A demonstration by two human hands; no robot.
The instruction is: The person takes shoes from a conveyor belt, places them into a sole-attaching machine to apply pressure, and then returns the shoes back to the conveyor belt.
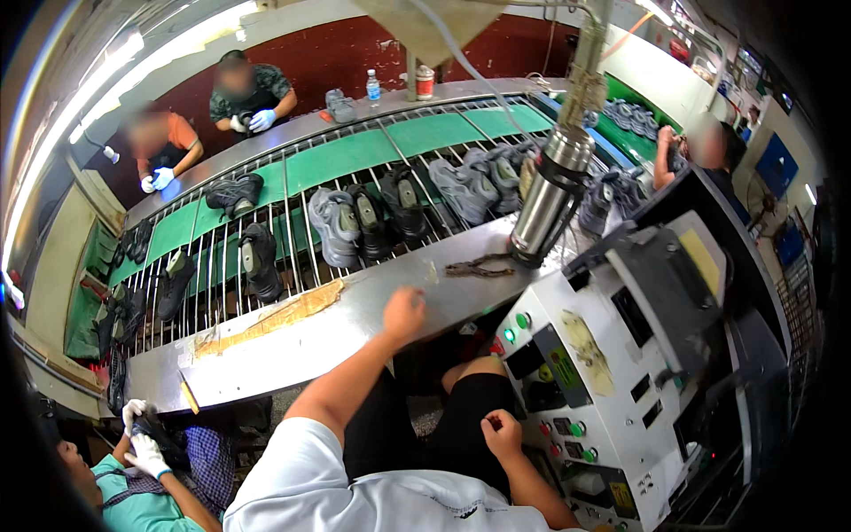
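Head view: counter (355,330) is the largest item, bare metal along its near edge, a rack of metal rods behind that, and a green belt (341,155) running toward the far edge. White control machine (629,399) stands against the near edge, right-hand part. Co-worker (115,483) below the near left corner has a black shoe in white-gloved hands; two more persons sit along the far edge, another beyond the right end.

Shoes lie on the rods: grey shoe (333,232) mid-counter, black shoe (260,264) left of it, both beyond the left grip (405,314) and apart from it. Steel flask (551,191) stands close to the machine. Brown strip (270,321) lies along the near edge, left of the left grip. Dark pliers (480,268) lie on bare metal just beside the flask base, near the left grip, to its right and slightly farther from the near edge.

Left grip: over the near edge, narrow, fingers folded, bare as far as seen; contact with metal unclear. Right grip (503,434): below the near edge, beside the machine, fingers loosely curled; width not readable.
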